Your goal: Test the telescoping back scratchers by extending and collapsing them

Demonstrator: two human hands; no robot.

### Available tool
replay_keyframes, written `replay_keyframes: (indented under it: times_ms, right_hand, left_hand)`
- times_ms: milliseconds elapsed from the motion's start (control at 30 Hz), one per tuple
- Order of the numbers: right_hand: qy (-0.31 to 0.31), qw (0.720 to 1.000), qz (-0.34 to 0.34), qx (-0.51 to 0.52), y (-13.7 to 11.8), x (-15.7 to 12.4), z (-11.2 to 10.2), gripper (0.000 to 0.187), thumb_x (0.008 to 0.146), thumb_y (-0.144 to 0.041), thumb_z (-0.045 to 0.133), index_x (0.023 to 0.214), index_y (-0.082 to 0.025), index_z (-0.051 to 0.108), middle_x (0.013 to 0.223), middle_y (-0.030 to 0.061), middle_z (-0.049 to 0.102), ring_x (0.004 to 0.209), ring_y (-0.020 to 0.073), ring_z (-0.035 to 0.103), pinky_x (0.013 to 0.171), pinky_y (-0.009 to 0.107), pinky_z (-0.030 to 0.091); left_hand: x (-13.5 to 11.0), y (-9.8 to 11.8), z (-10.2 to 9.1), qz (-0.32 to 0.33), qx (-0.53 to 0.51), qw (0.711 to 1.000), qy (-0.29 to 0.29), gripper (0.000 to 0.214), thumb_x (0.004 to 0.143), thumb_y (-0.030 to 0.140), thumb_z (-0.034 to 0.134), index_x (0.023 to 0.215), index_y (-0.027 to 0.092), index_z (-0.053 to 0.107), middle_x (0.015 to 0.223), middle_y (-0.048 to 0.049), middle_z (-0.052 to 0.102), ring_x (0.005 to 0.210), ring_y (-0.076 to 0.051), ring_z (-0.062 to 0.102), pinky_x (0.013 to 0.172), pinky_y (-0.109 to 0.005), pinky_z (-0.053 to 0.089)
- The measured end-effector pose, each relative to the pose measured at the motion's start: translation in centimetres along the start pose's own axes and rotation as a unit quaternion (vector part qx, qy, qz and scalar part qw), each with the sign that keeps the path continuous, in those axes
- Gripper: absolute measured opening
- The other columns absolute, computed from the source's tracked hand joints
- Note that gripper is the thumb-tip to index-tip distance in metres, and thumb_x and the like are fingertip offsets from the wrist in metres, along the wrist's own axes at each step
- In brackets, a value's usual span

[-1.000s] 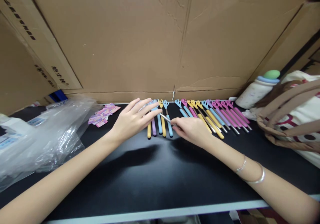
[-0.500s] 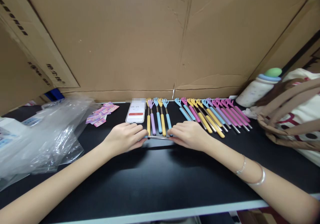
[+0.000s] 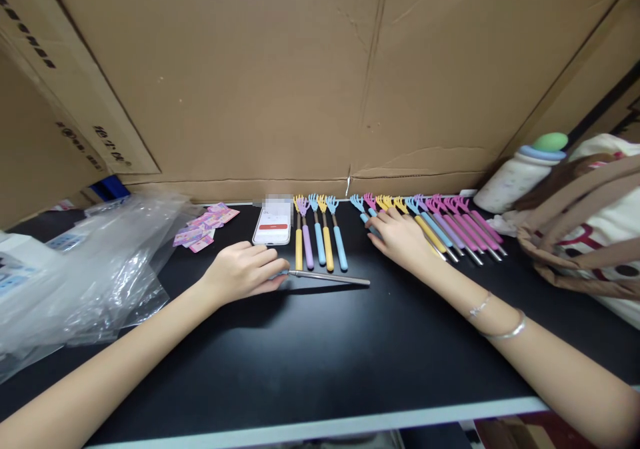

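My left hand (image 3: 243, 270) is curled near the table's middle, its fingers closed on one end of a back scratcher whose extended metal rod (image 3: 330, 278) lies crosswise to the right. Just behind the rod lies a small row of scratchers (image 3: 319, 235) with yellow, purple and blue handles. My right hand (image 3: 399, 233) rests with fingers spread on the left end of a longer row of scratchers (image 3: 450, 225) in blue, pink, yellow and purple. Whether it grips one I cannot see. A phone (image 3: 273, 225) lies face up left of the small row.
Crumpled clear plastic bags (image 3: 85, 269) fill the left side, with pink labels (image 3: 203, 227) beside them. A bottle (image 3: 520, 172) and a cloth bag (image 3: 590, 229) stand at the right. Cardboard (image 3: 300, 75) walls the back. The black table's front edge (image 3: 320, 429) is white.
My right hand let go of the rod and moved right and back onto the longer row. The left hand came off the phone, took the rod's end and keeps it, now extended.
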State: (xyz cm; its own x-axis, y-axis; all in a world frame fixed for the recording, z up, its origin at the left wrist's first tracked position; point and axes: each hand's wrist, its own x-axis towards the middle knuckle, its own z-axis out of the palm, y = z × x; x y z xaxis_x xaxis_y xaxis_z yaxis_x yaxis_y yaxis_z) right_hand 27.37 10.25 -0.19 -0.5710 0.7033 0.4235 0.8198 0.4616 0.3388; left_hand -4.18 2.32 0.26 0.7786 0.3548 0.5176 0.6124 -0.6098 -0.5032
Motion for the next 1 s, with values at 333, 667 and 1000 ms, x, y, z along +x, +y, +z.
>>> replay_keyframes:
  times_ms: [333,667,1000]
  right_hand:
    - [-0.010,1.000,0.010,0.006,-0.5,-0.1,0.3,0.016,0.082,-0.025,0.050,0.094,-0.017,0.056,0.089,0.0092,0.062,0.094,0.0226,0.051,0.072,0.030,0.032]
    - [-0.007,0.999,0.042,-0.004,0.0,0.2,-1.4,0.028,0.089,-0.022,0.036,0.111,-0.016,0.053,0.103,0.0093,0.058,0.086,0.0190,0.056,0.067,0.027,0.036]
    - [0.008,0.993,0.049,0.103,-0.3,0.4,-3.0,0.025,0.090,-0.026,0.030,0.103,-0.018,0.050,0.103,0.0082,0.056,0.089,0.0183,0.055,0.069,0.027,0.040]
  left_hand:
    - [0.0,0.1,0.1,0.013,-0.043,0.999,-0.030,0.014,0.087,0.032,0.047,0.090,0.025,0.060,0.063,0.0036,0.058,0.064,-0.011,0.052,0.058,-0.024,0.035]
    - [0.3,0.2,0.0,-0.007,-0.058,0.996,-0.060,0.016,0.086,0.024,0.044,0.082,0.019,0.058,0.069,0.0006,0.060,0.070,-0.012,0.057,0.067,-0.024,0.043]
    - [0.5,0.2,-0.3,0.020,-0.047,0.998,-0.046,0.015,0.083,0.022,0.043,0.080,0.021,0.057,0.060,0.0037,0.057,0.052,-0.010,0.052,0.054,-0.023,0.038]
